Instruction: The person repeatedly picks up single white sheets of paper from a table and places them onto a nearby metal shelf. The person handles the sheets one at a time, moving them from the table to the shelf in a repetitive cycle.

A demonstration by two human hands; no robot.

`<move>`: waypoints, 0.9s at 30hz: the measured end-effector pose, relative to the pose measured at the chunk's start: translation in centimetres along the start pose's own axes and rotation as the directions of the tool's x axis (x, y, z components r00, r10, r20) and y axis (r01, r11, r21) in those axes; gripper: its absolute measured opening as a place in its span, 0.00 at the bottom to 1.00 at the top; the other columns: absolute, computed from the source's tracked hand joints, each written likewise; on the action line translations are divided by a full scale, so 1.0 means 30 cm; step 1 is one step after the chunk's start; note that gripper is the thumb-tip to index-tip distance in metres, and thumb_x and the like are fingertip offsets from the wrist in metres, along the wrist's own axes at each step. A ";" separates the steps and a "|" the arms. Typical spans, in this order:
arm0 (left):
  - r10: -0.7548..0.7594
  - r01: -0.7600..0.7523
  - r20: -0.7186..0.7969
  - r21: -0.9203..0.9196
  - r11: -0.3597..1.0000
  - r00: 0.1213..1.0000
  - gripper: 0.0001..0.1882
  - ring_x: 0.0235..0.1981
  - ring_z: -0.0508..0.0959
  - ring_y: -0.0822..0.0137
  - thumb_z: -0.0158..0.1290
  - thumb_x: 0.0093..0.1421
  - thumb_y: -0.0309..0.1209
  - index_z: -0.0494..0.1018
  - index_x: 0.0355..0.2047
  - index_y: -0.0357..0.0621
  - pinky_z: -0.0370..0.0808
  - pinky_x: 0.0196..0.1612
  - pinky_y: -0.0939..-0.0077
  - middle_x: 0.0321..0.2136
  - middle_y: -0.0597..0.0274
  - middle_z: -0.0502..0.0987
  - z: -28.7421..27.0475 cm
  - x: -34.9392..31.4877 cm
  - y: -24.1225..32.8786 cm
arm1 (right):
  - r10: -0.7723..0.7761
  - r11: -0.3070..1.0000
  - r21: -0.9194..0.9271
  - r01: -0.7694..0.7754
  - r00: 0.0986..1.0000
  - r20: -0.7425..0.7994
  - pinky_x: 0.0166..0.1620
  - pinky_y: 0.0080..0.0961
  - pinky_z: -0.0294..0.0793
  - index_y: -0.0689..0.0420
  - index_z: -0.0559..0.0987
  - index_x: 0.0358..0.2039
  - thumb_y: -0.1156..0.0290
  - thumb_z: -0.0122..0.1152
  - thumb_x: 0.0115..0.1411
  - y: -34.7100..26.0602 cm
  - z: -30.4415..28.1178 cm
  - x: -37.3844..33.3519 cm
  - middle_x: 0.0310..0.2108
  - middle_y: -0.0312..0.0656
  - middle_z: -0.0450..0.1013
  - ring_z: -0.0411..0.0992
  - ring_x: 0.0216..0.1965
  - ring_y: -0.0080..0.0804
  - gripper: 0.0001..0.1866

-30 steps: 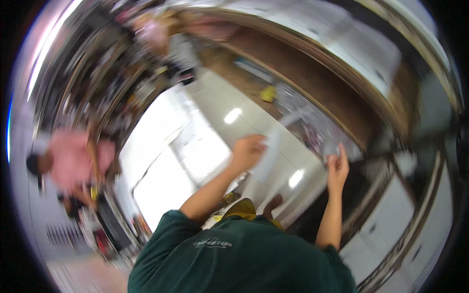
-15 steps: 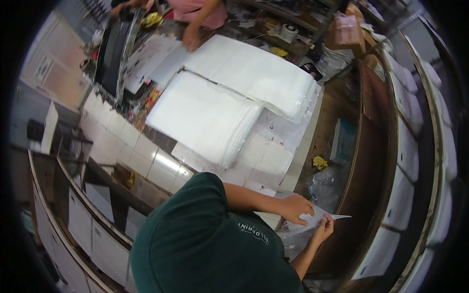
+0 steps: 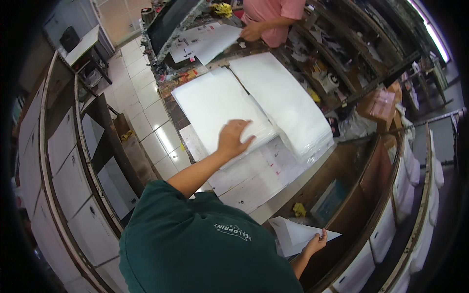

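My left hand (image 3: 233,139) hovers at the near end of the left stack of white sheets (image 3: 207,102), with its fingers apart and nothing in them. Whether it touches the stack I cannot tell. Down at the right, my right hand (image 3: 317,241) pinches the edge of a bent white sheet (image 3: 295,234), which hangs beside the table. A second white stack (image 3: 278,93) lies right of the first, with a narrow dark gap between them. The near ends of both stacks look like crinkled, shiny clear plastic.
Across the table (image 3: 259,171), a person in pink (image 3: 273,17) has a hand on a printed sheet (image 3: 205,41). A tilted dark framed panel (image 3: 178,24) stands at the table's far left. Wooden shelving (image 3: 356,195) runs along my right, and racks of white panels (image 3: 88,215) stand left.
My left hand has let go of the sheet by my right hand and swung left over the near stack. The view has shifted. The other person's printed sheet is now raised at one corner.
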State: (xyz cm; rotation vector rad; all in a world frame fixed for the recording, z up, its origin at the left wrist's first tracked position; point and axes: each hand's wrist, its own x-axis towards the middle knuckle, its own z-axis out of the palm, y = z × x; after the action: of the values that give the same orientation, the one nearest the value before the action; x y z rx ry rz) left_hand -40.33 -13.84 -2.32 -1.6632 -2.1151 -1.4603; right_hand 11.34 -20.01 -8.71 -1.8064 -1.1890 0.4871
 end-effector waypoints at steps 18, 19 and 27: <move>-0.124 -0.027 0.270 0.495 0.869 0.955 0.06 0.29 0.74 0.55 0.49 0.47 0.29 0.73 0.26 0.43 0.70 0.31 0.62 0.26 0.53 0.74 0.423 0.291 -0.672 | -0.109 0.896 -0.412 0.165 0.982 0.155 0.47 0.26 0.67 0.59 0.75 0.43 0.84 0.48 0.40 -0.308 -0.290 -0.039 0.40 0.53 0.71 0.70 0.42 0.44 0.25; -0.092 -0.118 0.356 0.526 0.842 0.930 0.11 0.30 0.75 0.56 0.49 0.53 0.35 0.75 0.33 0.44 0.71 0.30 0.61 0.28 0.53 0.75 0.392 0.305 -0.644 | -0.126 0.900 -0.402 0.168 0.984 0.129 0.36 0.23 0.68 0.64 0.74 0.40 0.84 0.46 0.37 -0.387 -0.317 -0.047 0.28 0.47 0.69 0.70 0.31 0.36 0.24; 0.162 -0.073 0.698 -0.156 0.985 0.698 0.15 0.31 0.75 0.57 0.44 0.59 0.31 0.71 0.33 0.26 0.70 0.37 0.69 0.30 0.42 0.74 0.222 0.319 -0.013 | -0.265 0.728 -0.634 0.260 0.960 0.089 0.40 0.27 0.68 0.60 0.76 0.39 0.88 0.41 0.33 -0.947 -0.828 -0.077 0.36 0.45 0.72 0.69 0.37 0.39 0.29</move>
State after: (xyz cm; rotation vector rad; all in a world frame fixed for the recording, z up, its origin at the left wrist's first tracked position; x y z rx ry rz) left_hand -41.46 -2.34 -0.68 -2.6965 -2.1758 -0.9915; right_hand 13.12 -29.49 27.85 -2.1373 -1.7217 -0.1301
